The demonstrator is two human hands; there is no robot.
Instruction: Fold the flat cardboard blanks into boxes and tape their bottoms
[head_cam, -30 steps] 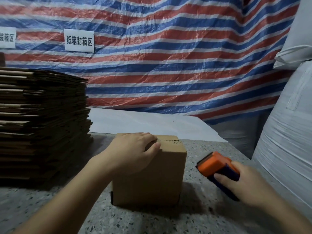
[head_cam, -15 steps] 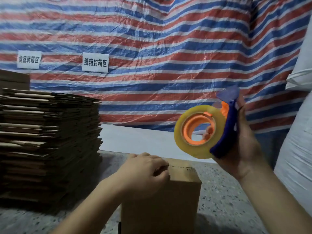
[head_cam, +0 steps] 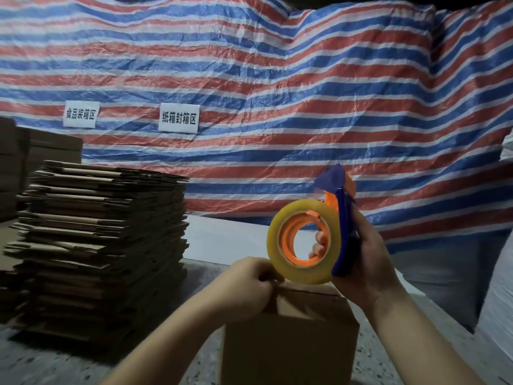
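A small folded cardboard box (head_cam: 288, 345) stands on the speckled table (head_cam: 47, 365) in front of me. My left hand (head_cam: 247, 284) rests on the box's top left edge with its fingers curled; whether they pinch anything I cannot tell. My right hand (head_cam: 366, 262) grips the blue and orange tape dispenser (head_cam: 342, 218) just above the box's top. Its yellowish roll of clear tape (head_cam: 302, 243) faces me and hangs close to my left fingers.
A tall stack of flat cardboard blanks (head_cam: 102, 245) stands on the table to the left. More cardboard boxes (head_cam: 33, 154) sit behind it. A striped tarp (head_cam: 277, 93) with two white signs hangs at the back. White sacks (head_cam: 499, 301) crowd the right edge.
My right hand lifted the tape dispenser from table height up above the box and then lowered it a little toward the top. My left hand stayed on the box's top.
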